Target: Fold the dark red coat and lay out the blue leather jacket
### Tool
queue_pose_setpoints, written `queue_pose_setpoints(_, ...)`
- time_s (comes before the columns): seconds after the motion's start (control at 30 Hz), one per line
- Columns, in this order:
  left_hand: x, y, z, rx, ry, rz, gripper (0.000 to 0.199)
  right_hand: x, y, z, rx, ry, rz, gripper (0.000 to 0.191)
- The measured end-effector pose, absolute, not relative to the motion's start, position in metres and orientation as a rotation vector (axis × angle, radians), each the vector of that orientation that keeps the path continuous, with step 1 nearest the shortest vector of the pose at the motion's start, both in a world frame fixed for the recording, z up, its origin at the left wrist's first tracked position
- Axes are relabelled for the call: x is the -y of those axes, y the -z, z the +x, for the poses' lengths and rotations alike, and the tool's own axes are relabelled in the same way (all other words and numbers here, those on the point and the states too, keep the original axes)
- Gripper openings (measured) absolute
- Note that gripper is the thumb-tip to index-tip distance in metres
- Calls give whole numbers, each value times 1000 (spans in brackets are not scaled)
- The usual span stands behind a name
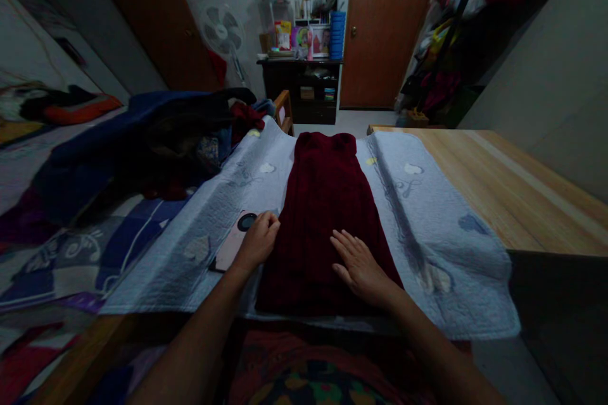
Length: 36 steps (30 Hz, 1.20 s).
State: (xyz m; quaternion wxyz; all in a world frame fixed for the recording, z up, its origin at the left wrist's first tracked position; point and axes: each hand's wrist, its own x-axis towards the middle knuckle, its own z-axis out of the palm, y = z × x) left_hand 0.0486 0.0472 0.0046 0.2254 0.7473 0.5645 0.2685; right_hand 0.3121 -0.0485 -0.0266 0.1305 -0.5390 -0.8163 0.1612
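Observation:
A dark red garment (327, 202) lies flat and long on a light blue quilted cloth (451, 221). My right hand (361, 266) rests on its lower right part, palm down with the fingers spread. At the garment's left edge is my left hand (261, 237), its fingers curled together; whether it pinches the fabric is too small to tell. Partly under my left hand and wrist sits a pale pink flat object with a dark round spot (232, 243), on the quilted cloth.
Piled dark clothes (156, 133) lie at the left on a blue checked bedding (109, 240). A wooden surface (527, 183) extends at the right. Further back stand a black cabinet (299, 92), a white fan (223, 30) and a brown door (384, 31).

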Motion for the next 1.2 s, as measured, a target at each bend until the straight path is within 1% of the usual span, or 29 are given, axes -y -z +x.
queue_pose_setpoints(0.13,-55,-6,29,-1710,-586,2200,19,49,25,312,2374,-471,-1567,57)
queue_pose_setpoints(0.27,-51,-4,25,-1907,-353,2301,23,51,21,313,2370,-506,-1556,57)
queue_pose_setpoints(0.33,-45,-2,29,-2047,-365,2383,16,53,20,314,2365,-529,-1532,58)
queue_pose_setpoints(0.37,-41,-1,33,-2093,-428,2432,17,54,19,314,2363,-539,-1514,58)
queue_pose_setpoints(0.4,-37,-1,38,-2092,-511,2483,26,55,18,315,2362,-550,-1495,58)
queue_pose_setpoints(0.47,-26,-2,52,-1896,-637,2572,42,56,16,317,2358,-577,-1454,57)
queue_pose_setpoints(0.53,-12,-4,67,-1485,-619,2619,43,57,13,321,2346,-614,-1399,56)
queue_pose_setpoints(0.6,5,-8,82,-1074,-504,2606,39,59,9,326,2326,-651,-1334,56)
queue_pose_setpoints(0.63,14,-9,88,-929,-434,2598,42,61,7,329,2324,-668,-1299,58)
queue_pose_setpoints(0.67,22,-10,93,-829,-364,2595,51,64,6,332,2327,-680,-1269,62)
queue_pose_setpoints(0.7,29,-10,97,-774,-302,2600,64,67,5,335,2335,-688,-1245,68)
queue_pose_setpoints(0.77,39,-9,100,-769,-213,2620,88,78,4,339,2353,-674,-1231,87)
queue_pose_setpoints(0.83,42,-6,99,-816,-161,2628,97,90,7,342,2354,-616,-1252,101)
queue_pose_setpoints(0.9,40,-4,97,-830,-140,2615,95,102,12,342,2323,-533,-1278,104)
queue_pose_setpoints(0.97,35,-2,94,-817,-157,2595,89,111,19,340,2266,-457,-1293,97)
queue_pose_setpoints(1.13,26,-3,92,-862,-277,2544,55,124,28,333,2092,-375,-1366,63)
queue_pose_setpoints(1.2,23,-4,93,-892,-310,2507,44,128,28,330,2015,-354,-1418,51)
